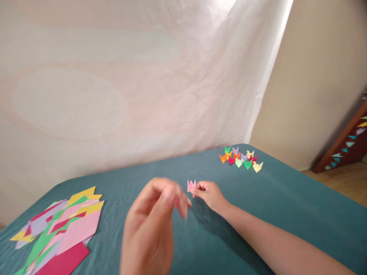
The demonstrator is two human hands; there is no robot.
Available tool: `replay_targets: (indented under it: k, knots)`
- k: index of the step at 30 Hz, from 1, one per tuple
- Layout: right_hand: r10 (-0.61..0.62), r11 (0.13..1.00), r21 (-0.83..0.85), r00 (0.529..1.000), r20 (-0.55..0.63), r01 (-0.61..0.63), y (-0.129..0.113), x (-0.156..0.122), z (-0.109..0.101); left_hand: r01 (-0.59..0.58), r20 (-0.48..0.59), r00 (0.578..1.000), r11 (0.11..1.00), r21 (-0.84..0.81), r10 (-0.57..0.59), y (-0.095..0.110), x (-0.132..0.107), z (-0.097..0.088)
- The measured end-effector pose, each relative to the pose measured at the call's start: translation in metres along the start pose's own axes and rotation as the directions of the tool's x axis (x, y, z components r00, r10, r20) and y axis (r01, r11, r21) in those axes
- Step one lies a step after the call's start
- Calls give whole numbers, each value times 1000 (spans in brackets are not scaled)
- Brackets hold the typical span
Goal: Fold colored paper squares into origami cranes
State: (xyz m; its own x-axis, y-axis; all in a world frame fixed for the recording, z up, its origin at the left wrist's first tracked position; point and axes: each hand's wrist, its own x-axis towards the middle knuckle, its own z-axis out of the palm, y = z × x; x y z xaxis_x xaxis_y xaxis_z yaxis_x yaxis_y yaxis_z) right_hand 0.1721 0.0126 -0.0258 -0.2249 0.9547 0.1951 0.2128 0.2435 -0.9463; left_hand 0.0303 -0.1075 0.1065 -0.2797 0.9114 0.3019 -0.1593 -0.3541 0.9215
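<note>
My right hand (210,195) pinches a small folded pink paper piece (191,186) between thumb and fingers, just above the table. Several pointed tips stand up from the paper; its lower right part is hidden by my fingers. Nearer the camera, my left hand (153,225) is raised with its fingers curled and the thumb against them. Motion blurs its fingertips, and nothing shows in it. It is to the left of the pink paper and apart from it.
A dark green cloth covers the table (129,183). Flat coloured paper sheets (82,229) lie in a loose pile at the left. Several small folded paper birds (239,162) stand grouped at the back right. A pale sheet (143,95) hangs behind the table.
</note>
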Motion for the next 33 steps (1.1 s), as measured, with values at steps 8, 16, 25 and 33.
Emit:
replay_targets:
  k: [8, 16, 25, 33]
  knots:
    - [-26, 999, 36, 1000, -15, 26, -6, -1, 4, 492, 278, 801, 848, 198, -530, -119, 63, -15]
    - [-68, 986, 154, 995, 67, 57, -8, -3, 1, 473, 246, 837, 872, 125, -489, -130, 64, -24]
    - [-119, 993, 0, 992, -35, 119, -8, 0, -4, 135, 257, 932, 904, 406, -255, -135, 64, -24]
    - [-86, 992, 91, 996, 9, 85, -6, 0, -4, 167, 244, 934, 923, 347, -261, -132, 64, -20]
